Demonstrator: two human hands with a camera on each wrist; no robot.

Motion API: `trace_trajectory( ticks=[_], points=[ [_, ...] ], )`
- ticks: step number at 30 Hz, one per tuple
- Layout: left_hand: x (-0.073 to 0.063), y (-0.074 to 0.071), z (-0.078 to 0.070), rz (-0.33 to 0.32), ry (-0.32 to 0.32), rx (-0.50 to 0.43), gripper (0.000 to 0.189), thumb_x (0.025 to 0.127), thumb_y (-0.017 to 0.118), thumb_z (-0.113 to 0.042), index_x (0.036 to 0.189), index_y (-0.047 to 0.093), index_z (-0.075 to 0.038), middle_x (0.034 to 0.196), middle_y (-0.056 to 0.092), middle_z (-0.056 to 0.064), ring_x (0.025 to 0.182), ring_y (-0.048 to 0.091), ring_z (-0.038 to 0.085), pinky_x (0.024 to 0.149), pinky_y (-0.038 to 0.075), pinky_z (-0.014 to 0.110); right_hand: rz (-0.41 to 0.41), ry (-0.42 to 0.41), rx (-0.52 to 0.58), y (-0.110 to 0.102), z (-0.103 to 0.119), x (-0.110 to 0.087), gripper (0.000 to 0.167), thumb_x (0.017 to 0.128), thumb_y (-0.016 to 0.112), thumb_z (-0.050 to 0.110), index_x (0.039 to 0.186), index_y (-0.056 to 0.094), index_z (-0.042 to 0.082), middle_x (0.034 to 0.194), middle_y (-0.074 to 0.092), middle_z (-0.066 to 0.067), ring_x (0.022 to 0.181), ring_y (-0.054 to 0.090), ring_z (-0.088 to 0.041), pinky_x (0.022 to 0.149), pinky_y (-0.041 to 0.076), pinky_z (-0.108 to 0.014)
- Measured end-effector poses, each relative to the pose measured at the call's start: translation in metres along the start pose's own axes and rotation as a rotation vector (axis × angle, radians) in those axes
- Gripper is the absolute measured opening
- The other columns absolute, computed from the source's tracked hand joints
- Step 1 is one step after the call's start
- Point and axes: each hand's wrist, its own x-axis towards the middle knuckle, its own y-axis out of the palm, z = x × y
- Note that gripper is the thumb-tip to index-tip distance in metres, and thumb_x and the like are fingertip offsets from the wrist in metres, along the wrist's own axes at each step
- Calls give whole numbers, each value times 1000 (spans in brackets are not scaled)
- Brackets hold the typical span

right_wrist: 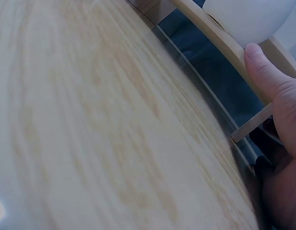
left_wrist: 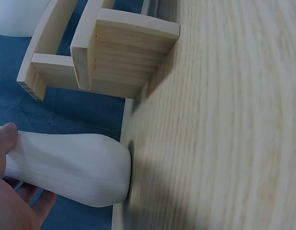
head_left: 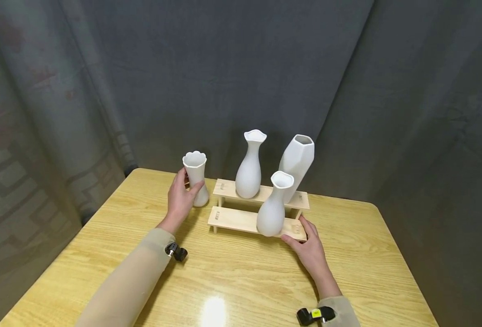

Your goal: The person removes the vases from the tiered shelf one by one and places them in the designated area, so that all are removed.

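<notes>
My left hand [head_left: 180, 198] holds a white vase with a scalloped rim [head_left: 195, 171], thumb on one side and fingers round the other. In the left wrist view the vase's base [left_wrist: 107, 170] is at the tabletop, upright. To its right stands a two-step wooden display stand [head_left: 234, 219]. My right hand [head_left: 309, 245] grips the right end of the lower step, its thumb [right_wrist: 263, 69] at the front edge. A slim-necked white vase [head_left: 249, 172] and a tilted-looking faceted white vase [head_left: 297, 159] stand on the upper step; another slim-necked vase [head_left: 272, 213] is on the lower step.
The stand and vases are toward the back of a light wood-grain table [head_left: 241, 281]. Behind the table's back edge hangs a grey curtain [head_left: 224, 81], with a patterned curtain [head_left: 32, 136] at the left.
</notes>
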Motion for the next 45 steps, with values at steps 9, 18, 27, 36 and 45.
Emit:
trace_trajectory(
  ticks=[9,18,27,36,45],
  points=[
    [0,2,2,20,2,3,65,104,80,-16,158,48,-1,145,60,25,131,64,44,110,54,60,1,-19,13,-2,1,-2,107,94,91,44,175,30,13,174,32,-14,162,30,-39,130,25,-62],
    [2,2,5,18,2,77,69,104,80,-18,161,45,0,147,59,26,130,64,45,109,54,59,5,-29,18,-1,1,-1,106,93,91,43,175,30,14,174,32,-13,162,30,-39,130,26,-61],
    [-1,5,6,-1,24,120,70,104,81,-21,161,45,0,147,59,27,130,64,46,109,53,60,-9,-30,-3,0,1,-2,107,93,92,42,175,31,11,174,32,-16,161,30,-42,129,25,-65],
    [-4,8,7,-18,29,137,77,103,83,-23,163,42,0,149,57,28,133,62,47,109,52,64,-5,-35,-3,0,-3,-3,107,93,90,46,175,30,12,173,33,-14,161,30,-40,129,25,-64],
    [-16,-5,-15,-137,-28,75,106,97,90,-33,175,22,-10,171,29,27,154,39,50,120,39,67,1,-27,3,0,0,-4,107,94,90,45,176,29,13,174,32,-14,162,30,-40,129,25,-64]
  ],
)
